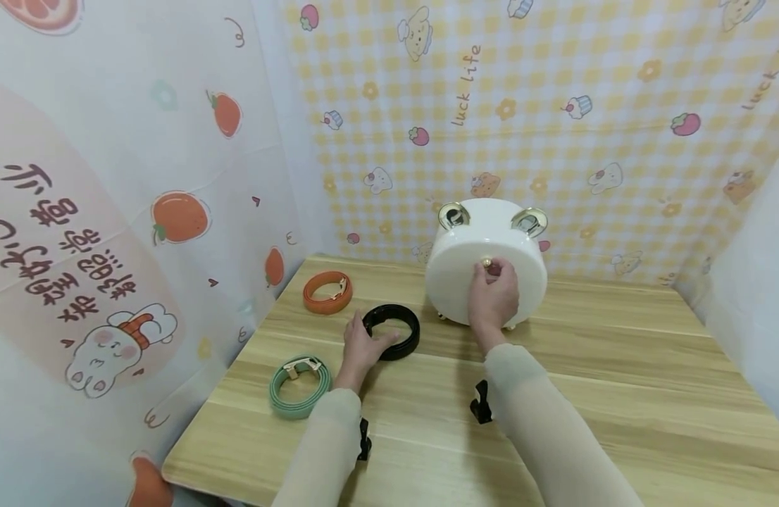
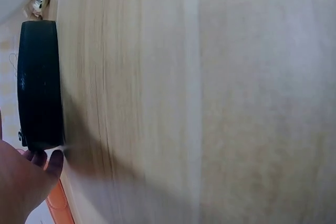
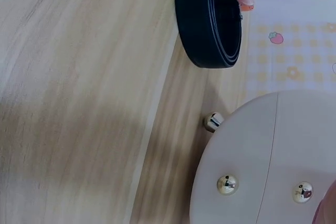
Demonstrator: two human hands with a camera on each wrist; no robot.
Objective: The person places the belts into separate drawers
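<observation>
My left hand point(image 1: 363, 348) is at the left side of a coiled black belt point(image 1: 412, 341), thumb and fingers apart. In the left wrist view its fingertips lie close against the end of the coil; contact is hard to make out. My right hand point(image 1: 496, 299) is in front of a round white box point(image 1: 449, 285) with gold rings on top and small gold feet. Its fingers are beside the upper gold knob point(image 3: 303, 192), and no grip on it shows. A lower gold knob point(image 3: 227, 184) sits across the seam, hidden by the hand in the head view.
A coiled orange belt point(image 1: 327, 305) lies behind and left of the black one. Nearer the left edge is a coiled green belt point(image 1: 280, 403) with a gold buckle. The wooden table point(image 1: 649, 394) meets a patterned cloth wall point(image 1: 377, 91) at the back.
</observation>
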